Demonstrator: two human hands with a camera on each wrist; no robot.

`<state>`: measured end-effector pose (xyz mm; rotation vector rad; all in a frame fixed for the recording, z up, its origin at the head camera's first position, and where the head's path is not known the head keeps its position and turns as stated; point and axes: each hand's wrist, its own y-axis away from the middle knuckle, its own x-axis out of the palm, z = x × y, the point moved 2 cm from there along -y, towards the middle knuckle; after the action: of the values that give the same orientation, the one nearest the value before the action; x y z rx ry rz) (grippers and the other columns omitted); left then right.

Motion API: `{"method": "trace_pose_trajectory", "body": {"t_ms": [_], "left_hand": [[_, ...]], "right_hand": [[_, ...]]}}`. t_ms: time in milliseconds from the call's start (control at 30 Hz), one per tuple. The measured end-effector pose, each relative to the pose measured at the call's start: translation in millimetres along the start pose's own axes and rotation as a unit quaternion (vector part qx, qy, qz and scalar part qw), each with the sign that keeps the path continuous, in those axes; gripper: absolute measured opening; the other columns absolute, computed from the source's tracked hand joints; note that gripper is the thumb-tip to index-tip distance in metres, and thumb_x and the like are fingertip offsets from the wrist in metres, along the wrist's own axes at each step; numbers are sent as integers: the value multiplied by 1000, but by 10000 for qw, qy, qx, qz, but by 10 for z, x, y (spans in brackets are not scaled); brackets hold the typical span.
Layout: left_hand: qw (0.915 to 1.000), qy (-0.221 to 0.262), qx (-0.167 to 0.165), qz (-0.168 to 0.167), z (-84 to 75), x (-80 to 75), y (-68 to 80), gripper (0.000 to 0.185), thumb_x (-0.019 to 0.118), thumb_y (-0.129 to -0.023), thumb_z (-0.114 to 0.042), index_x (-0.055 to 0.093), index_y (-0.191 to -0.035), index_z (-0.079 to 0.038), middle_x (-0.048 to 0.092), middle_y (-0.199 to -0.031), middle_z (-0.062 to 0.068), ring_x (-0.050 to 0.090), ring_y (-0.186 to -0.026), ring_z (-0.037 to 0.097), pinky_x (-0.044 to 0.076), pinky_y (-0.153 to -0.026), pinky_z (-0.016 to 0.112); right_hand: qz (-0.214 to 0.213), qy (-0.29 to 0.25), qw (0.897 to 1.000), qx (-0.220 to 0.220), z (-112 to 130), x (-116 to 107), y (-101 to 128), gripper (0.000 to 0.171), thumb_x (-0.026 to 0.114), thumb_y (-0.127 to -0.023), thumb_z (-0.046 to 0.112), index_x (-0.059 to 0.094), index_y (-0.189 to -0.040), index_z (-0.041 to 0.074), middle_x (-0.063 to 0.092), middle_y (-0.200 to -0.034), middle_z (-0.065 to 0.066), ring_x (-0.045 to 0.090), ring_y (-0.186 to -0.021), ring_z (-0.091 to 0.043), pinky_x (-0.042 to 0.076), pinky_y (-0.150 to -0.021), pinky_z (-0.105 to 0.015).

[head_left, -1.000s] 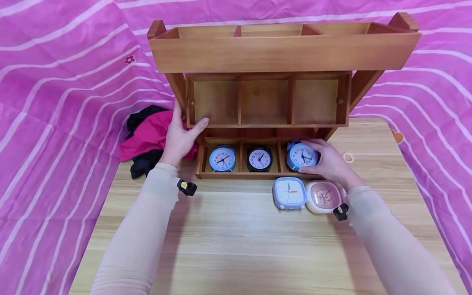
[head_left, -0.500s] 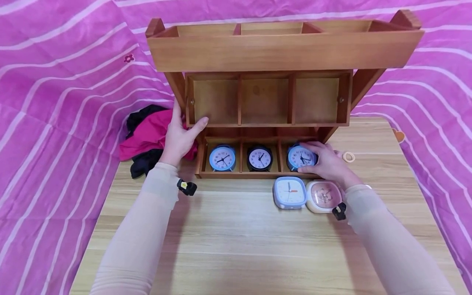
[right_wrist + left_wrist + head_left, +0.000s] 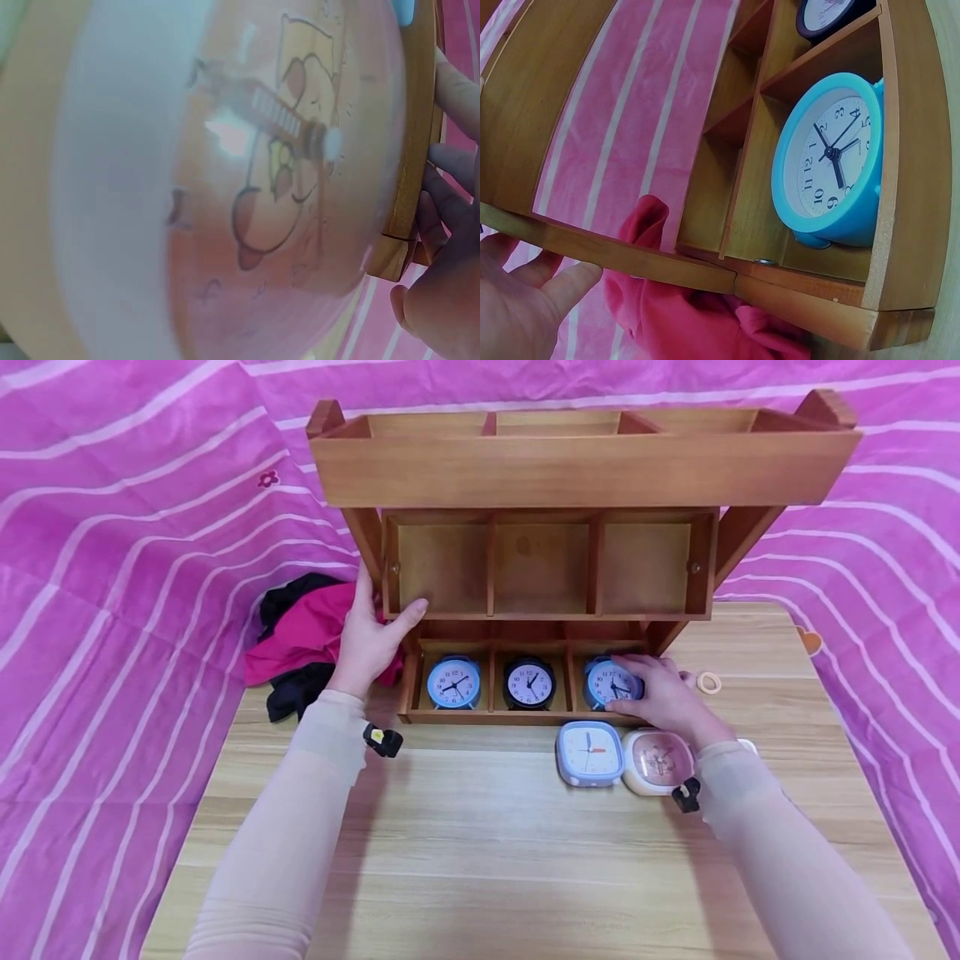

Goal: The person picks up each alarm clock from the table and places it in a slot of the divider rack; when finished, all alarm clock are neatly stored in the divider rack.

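A brown wooden tiered rack [image 3: 585, 472] stands at the back of the table. My left hand [image 3: 367, 643] grips its left side, thumb over the edge of the middle tray and fingers behind the side strut. In the bottom tray's right compartment sits a light blue alarm clock [image 3: 606, 683], which my right hand [image 3: 663, 693] holds between thumb and fingers at its right side. A black alarm clock [image 3: 529, 685] occupies the middle compartment. Another blue alarm clock [image 3: 453, 683] is in the left one, also seen in the left wrist view, leaning back.
In front of the rack lie a lavender square clock [image 3: 590, 753] and a pink-faced clock [image 3: 660, 762], the latter filling much of the right wrist view. A small wooden ring [image 3: 708, 682] lies at right. Pink and black cloth [image 3: 311, 635] is bunched at left.
The right blue clock has gone slightly deeper into its compartment, with my right hand still on it. My right forearm has shifted a little left. My left hand keeps its place.
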<state>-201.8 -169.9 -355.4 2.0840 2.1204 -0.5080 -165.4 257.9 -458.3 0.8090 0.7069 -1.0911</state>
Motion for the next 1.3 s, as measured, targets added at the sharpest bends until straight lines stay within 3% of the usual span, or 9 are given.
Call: {"method": "trace_pose_trajectory", "body": {"t_ms": [167, 300, 400, 467, 633, 700, 967, 1167, 1300], "left_hand": [[10000, 38, -14, 21, -46, 2, 20, 97, 77, -96, -27, 13, -169, -32, 40, -165, 4, 45, -147, 25, 43, -117, 45], [10000, 49, -26, 15, -46, -6, 27, 97, 77, -96, -28, 14, -168, -33, 40, -165, 3, 45, -147, 25, 43, -117, 45], [10000, -1, -67, 10, -44, -6, 31, 96, 77, -96, -30, 13, -168, -36, 39, -165, 1, 44, -147, 25, 43, -117, 46], [9999, -33, -116, 4, -37, -4, 33, 96, 77, -96, -31, 13, -168, -38, 39, -166, -1, 43, -148, 24, 43, -117, 46], [9999, -13, -102, 38, 37, 24, -14, 97, 77, -96, -33, 11, -167, -41, 38, -166, -2, 43, -148, 23, 45, -115, 48], [10000, -29, -74, 23, 97, 27, -46, 98, 77, -95, -34, 11, -167, -43, 39, -165, -3, 43, -148, 23, 45, -115, 47], [10000, -59, -52, -30, 274, -18, -114, 98, 78, -95, -33, 11, -166, -46, 39, -165, -5, 44, -148, 22, 43, -117, 46], [9999, -109, -16, -33, 308, -18, -134, 101, 79, -94, -35, 9, -166, -45, 39, -165, -3, 45, -147, 21, 44, -116, 43], [9999, -159, -20, -35, 298, -9, -133, 101, 80, -93, -38, 10, -165, -47, 39, -165, -5, 44, -147, 20, 45, -116, 44]], "right_hand": [[-467, -1, 9986, -238, 64, 11, 119, 81, 80, -92, 45, 47, -158, 12, 40, -161, -22, 29, -148, -49, 10, -110, -84], [-922, -171, 9954, -220, 193, 50, 324, 90, 79, -89, 55, 44, -159, 12, 38, -163, -21, 30, -150, -47, 9, -111, -84], [-1229, -374, 9917, -33, 309, 121, 519, 96, 78, -87, 60, 40, -161, 11, 37, -163, -21, 34, -148, -47, 12, -111, -80], [-1468, -542, 9876, 129, 372, 201, 660, 98, 78, -88, 60, 38, -161, 9, 39, -162, -23, 44, -141, -46, 16, -109, -77], [-1843, -815, 9766, 754, 498, 448, 983, 99, 79, -87, 59, 39, -160, 5, 43, -159, -23, 46, -139, -46, 16, -106, -78], [-1917, -639, 9757, 846, 555, 557, 1057, 99, 81, -85, 60, 43, -158, 5, 45, -158, -23, 40, -143, -47, 17, -104, -79], [-1876, 158, 9774, 963, 768, 929, 1062, 114, 86, -73, 65, 44, -155, -1, 47, -153, -26, 46, -134, -48, 23, -105, -78], [-1790, 162, 9748, 1320, 872, 989, 1028, 115, 91, -72, 54, 39, -157, -3, 43, -154, -29, 45, -122, -52, 35, -99, -72], [-1926, 199, 9722, 1317, 917, 1054, 1078, 117, 94, -66, 53, 42, -155, -3, 47, -151, -28, 46, -116, -52, 34, -97, -69]]}}
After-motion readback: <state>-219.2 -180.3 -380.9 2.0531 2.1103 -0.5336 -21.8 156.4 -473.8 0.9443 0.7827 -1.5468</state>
